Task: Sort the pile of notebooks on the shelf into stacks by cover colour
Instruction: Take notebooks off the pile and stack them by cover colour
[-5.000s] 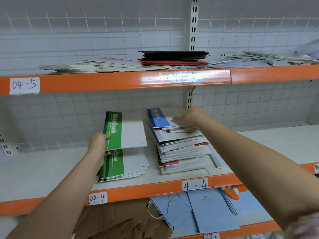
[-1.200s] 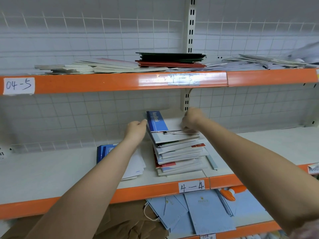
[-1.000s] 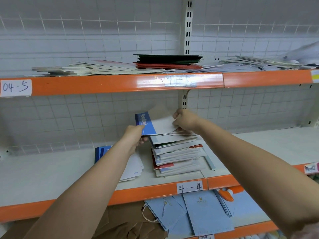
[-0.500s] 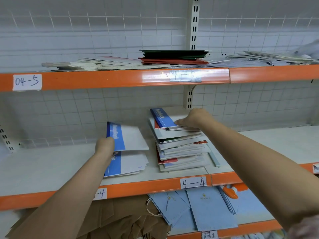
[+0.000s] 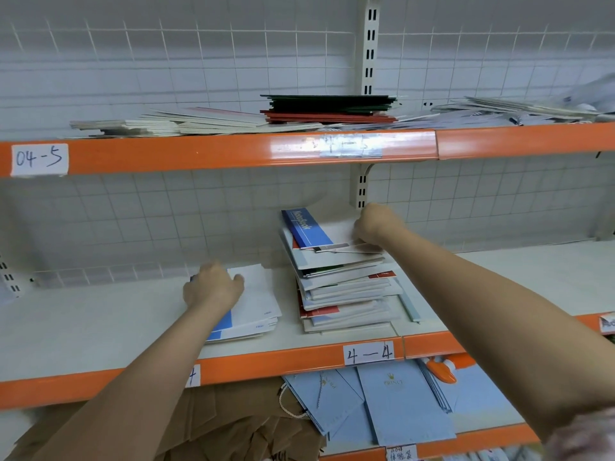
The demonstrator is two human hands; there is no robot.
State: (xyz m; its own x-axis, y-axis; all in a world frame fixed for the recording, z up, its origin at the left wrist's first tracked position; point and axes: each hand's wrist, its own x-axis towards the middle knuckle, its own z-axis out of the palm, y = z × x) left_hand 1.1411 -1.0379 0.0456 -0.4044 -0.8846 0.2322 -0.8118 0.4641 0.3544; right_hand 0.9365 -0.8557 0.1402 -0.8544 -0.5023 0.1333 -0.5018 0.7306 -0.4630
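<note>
Notebooks everywhere, and you're mid-sort on the shelf marked by the 4—4 label [image 5: 368, 353]. Up and just left of that label stands the unsorted pile [image 5: 346, 287], tall and ragged, with red, green and blue edges poking out of its side. Your right hand [image 5: 374, 224] is at the far top corner of the pile, fingers curled down onto the top blue notebook [image 5: 307, 229]; whether you've pinched the cover or are only steadying it, I can't tell from this angle. Further left of the label sits the low blue stack [image 5: 253, 311], well short of the pile's height, and your left hand [image 5: 213, 287] lies knuckles-up on top of it, fingers loosely bent, pressing rather than gripping, with nothing lifted.

Score so far, as I read it: one colour stack showing, and thin. Most of the work is ahead of you, since the pile holds far more books than the stack. No red stack or green stack is visible on this shelf. That blue one on top looks like the next candidate for the left.
</note>
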